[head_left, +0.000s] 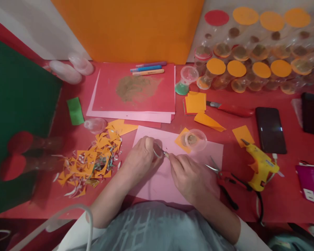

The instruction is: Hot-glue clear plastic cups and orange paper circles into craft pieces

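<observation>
Pink paper lies on the red counter under both hands in the head view, seemingly as a work mat. The left hand curls its fingers round a small clear ring, pinching it steady over the sheet. The right hand presses its fingers together on a thin tool, whose tip touches the ring; what kind of tool it is cannot be told. Scissors and a glue gun lie near on the right, and orange scraps on the left.

Left hand, right hand, fingertips together
</observation>
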Tool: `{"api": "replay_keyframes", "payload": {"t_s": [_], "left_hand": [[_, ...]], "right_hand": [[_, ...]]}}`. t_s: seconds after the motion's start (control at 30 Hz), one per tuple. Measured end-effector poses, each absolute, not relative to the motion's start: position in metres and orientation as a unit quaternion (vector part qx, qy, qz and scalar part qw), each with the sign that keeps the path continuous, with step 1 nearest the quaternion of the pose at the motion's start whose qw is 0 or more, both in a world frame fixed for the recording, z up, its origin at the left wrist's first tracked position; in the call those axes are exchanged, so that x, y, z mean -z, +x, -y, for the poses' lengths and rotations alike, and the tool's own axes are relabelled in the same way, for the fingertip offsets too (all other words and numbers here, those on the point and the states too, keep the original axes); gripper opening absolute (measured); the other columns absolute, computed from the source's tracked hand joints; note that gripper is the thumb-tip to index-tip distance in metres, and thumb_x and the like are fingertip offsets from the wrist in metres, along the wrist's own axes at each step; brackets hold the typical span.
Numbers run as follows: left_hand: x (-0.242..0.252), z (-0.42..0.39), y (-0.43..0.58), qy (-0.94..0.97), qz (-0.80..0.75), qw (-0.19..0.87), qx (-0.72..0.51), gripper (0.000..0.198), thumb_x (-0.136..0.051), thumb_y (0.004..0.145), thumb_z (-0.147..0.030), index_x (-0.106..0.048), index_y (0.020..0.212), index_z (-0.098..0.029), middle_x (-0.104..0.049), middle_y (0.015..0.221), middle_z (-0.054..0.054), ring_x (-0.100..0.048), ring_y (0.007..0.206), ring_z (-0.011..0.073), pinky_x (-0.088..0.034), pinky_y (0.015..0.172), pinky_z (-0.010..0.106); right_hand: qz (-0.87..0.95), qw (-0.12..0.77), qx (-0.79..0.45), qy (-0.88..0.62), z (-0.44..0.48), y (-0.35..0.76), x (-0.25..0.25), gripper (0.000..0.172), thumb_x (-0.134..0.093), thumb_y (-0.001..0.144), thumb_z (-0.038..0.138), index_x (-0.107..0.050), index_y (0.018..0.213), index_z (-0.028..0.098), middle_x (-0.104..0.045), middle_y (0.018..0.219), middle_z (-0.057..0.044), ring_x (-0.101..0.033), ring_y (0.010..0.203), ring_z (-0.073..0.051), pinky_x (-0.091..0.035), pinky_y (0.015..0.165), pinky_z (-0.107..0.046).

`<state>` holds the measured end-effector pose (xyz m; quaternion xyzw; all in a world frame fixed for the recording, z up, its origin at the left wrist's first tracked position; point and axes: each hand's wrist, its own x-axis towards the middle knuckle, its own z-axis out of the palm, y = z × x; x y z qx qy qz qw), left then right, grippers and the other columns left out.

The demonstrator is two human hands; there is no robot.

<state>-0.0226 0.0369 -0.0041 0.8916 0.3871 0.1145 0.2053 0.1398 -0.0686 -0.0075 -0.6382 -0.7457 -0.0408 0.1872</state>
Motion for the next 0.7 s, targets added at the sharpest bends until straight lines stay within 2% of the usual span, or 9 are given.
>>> {"api": "replay_keyframes", "payload": {"t_s": [0.2,0.5,0.7], "left_hand": [[0.0059,-0.0374,-0.0227,0.901,-0.376,0.177,-0.125,0.021,-0.06,0.089,-0.023,-0.044,0.102,-0.021,-0.062,0.086,0.005,-0.067,0.079,0.0244,-0.057,0.064,0.035],[0.0053,-0.0362,-0.0237,0.893,-0.376,0.204,-0.139,0.024,-0.06,0.087,-0.02,-0.042,0.103,-0.022,-0.062,0.089,0.003,-0.068,0.082,0.0227,-0.057,0.068,0.034],[0.0038,-0.0361,-0.0231,0.897,-0.382,0.191,-0.114,0.019,-0.058,0.089,-0.024,-0.043,0.1,-0.022,-0.063,0.088,0.005,-0.066,0.079,0.0239,-0.055,0.064,0.034]], "right_hand": [[0.746,0.19,0.04,-0.638,0.0656,0.1407,0.0024,0.026,-0.045,0.101,0.007,-0.07,0.105,0.011,-0.066,0.074,-0.004,-0.06,0.067,-0.016,-0.045,0.065,-0.028],[0.732,0.195,0.01,-0.652,0.0728,0.1436,0.0018,0.025,-0.046,0.101,0.009,-0.07,0.104,0.014,-0.067,0.074,-0.004,-0.061,0.066,-0.015,-0.042,0.061,-0.027],[0.742,0.19,-0.001,-0.643,0.07,0.1438,0.0012,0.024,-0.047,0.101,0.009,-0.071,0.105,0.012,-0.066,0.075,-0.005,-0.061,0.067,-0.017,-0.045,0.063,-0.029]]}}
